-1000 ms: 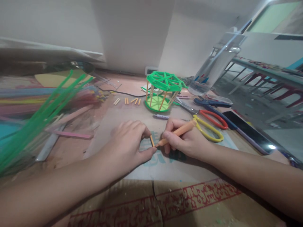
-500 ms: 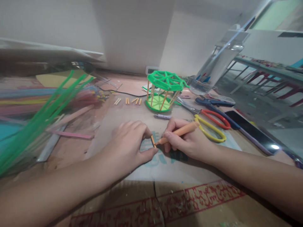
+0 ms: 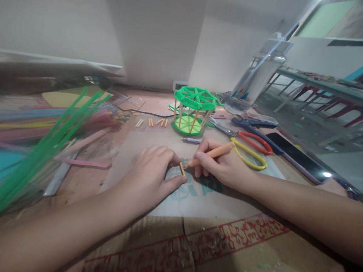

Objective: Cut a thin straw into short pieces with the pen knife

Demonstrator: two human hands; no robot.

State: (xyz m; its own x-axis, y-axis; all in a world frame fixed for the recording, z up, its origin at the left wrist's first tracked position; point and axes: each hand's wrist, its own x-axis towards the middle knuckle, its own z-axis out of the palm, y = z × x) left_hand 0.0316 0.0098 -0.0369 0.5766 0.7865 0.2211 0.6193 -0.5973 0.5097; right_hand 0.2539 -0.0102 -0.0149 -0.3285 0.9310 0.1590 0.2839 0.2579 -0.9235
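My left hand [image 3: 154, 170] pinches a short orange stick [image 3: 182, 169] by its two ends, between thumb and index finger, over a whitish sheet [image 3: 136, 151]. In my right hand [image 3: 215, 162] is an orange marker [image 3: 217, 152], held like a pen, its tip touching or very near the stick's side. Behind the hands stands a green openwork model [image 3: 195, 98] with a round top and base joined by thin sticks. Several short sticks [image 3: 160, 122], some orange and some pale, lie to its left. A lilac pen [image 3: 192, 140] lies just beyond my right hand.
Scissors [image 3: 249, 151] with one red and one yellow handle lie at right, near a phone [image 3: 297, 155] and a dark blue tool [image 3: 252, 122]. A clear bottle [image 3: 249, 83] stands behind them. Bundles of coloured strips [image 3: 51, 143] cover the left side.
The marker's tip has moved a little up along the orange stick, away from its near end. My left hand keeps its pinch. The whole view has shifted slightly.
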